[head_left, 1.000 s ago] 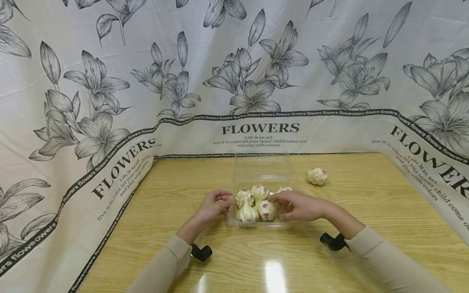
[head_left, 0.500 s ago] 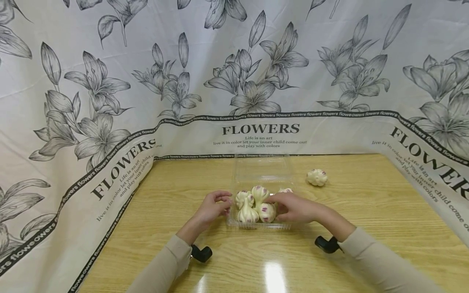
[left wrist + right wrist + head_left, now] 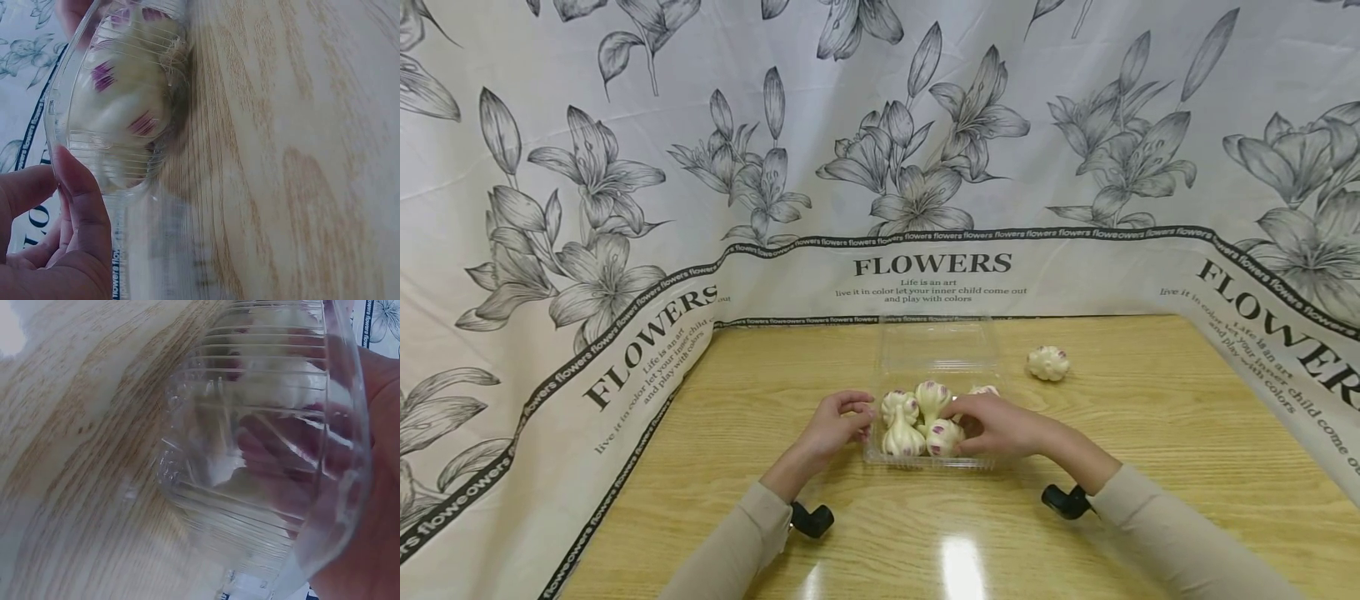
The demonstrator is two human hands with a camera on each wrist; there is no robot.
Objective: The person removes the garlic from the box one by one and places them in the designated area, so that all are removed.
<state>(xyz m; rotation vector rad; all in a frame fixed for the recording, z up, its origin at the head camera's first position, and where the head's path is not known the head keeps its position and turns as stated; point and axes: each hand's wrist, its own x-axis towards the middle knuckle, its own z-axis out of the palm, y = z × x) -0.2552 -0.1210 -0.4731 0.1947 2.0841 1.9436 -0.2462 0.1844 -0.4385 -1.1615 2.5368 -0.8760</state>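
Observation:
A clear plastic clamshell box [image 3: 880, 459] stands on the table, its lid [image 3: 937, 343] folded back. Inside are several cream garlic bulbs [image 3: 903, 437] with purple marks. My left hand [image 3: 833, 427] pinches the box's left rim between thumb and forefinger, as the left wrist view [image 3: 69, 225] shows. Reaching into the box from the right, my right hand [image 3: 1000, 423] grips the front-right garlic bulb [image 3: 942, 438] with thumb and fingers. Through the ribbed wall in the right wrist view, the fingers [image 3: 281, 450] appear inside the box. One bulb [image 3: 984, 390] is partly hidden behind the right hand.
A single garlic bulb [image 3: 1048, 363] lies on the wooden table [image 3: 760, 358], behind and right of the box. A white flower-printed cloth [image 3: 790, 283] stands round the back and sides. Black wrist mounts [image 3: 812, 519] stick out under both forearms.
My right hand has moved left within the box. The two front bulbs have shifted slightly left. My left hand has stayed at the rim.

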